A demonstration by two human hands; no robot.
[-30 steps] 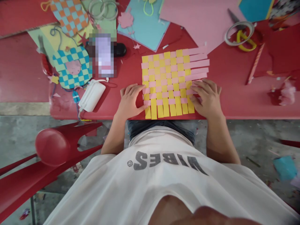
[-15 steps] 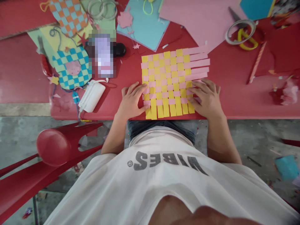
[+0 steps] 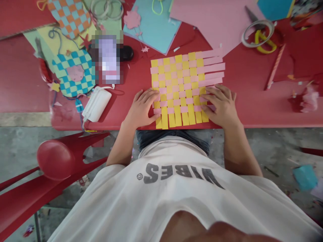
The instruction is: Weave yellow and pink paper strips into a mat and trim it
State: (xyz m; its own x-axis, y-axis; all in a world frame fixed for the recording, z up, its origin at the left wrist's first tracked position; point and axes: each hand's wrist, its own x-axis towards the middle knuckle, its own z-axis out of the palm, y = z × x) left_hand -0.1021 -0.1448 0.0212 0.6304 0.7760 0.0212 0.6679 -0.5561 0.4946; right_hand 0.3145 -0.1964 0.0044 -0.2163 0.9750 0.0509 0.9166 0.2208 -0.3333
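Observation:
A woven mat of pink and yellow paper strips (image 3: 178, 88) lies flat on the red table (image 3: 254, 101) before me. Loose pink strip ends stick out at its upper right, and yellow ends hang toward the table's front edge. My left hand (image 3: 144, 108) rests at the mat's left edge, fingertips and thumb touching it, fingers apart. On the opposite edge lies my right hand (image 3: 220, 103), its fingers spread over the yellow and pink strips. Neither hand is closed around anything.
Left of the mat are a white power bank (image 3: 97, 104), a blurred-out phone (image 3: 109, 60) and a blue-green woven paper piece (image 3: 73, 84). Scissors (image 3: 264, 43) with a tape roll (image 3: 243, 37) and a striped pencil (image 3: 276, 65) lie at the right. A red stool (image 3: 55, 159) stands lower left.
The view has shifted slightly, so the things at the left appear a little further left. Both hands keep their places on the mat's edges.

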